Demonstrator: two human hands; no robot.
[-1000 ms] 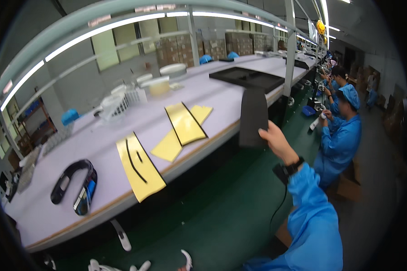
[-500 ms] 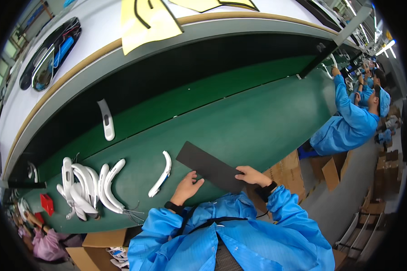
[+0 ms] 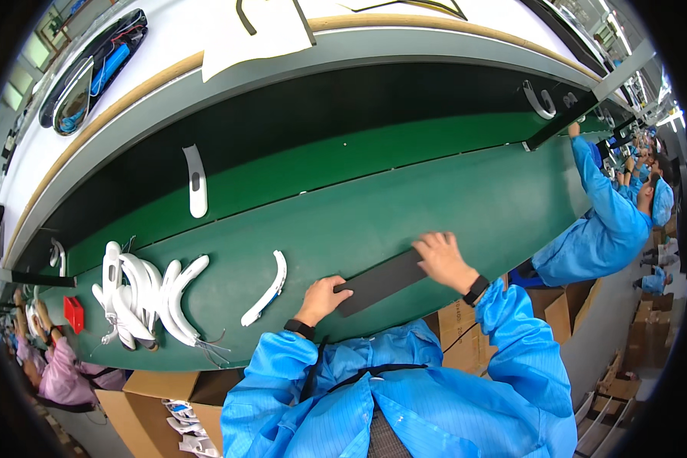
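Note:
A flat, dark grey rectangular strip [image 3: 385, 284] lies slanted over the green work surface in front of me. My left hand [image 3: 320, 301] pinches its left end, the thumb on top. At the strip's right end is my right hand [image 3: 444, 263], palm down, with fingers stretched past the edge and slightly blurred; whether they press on it is hard to see. A single curved white piece [image 3: 267, 288] rests to the left of my left hand. Farther left is a pile of curved white plastic parts [image 3: 141, 294], with thin wires trailing from some.
A red box [image 3: 74, 314] stands at the left end. One white part [image 3: 197, 187] leans near the back wall. Above runs a shelf edge [image 3: 282, 57] with paper over it. Cardboard boxes [image 3: 153, 384] sit below. A co-worker in blue [image 3: 599, 237] works at the right.
The strip has turned so its right end points up and away. My right hand has moved upward to that end; my left hand now pinches the left end. The view has shifted slightly.

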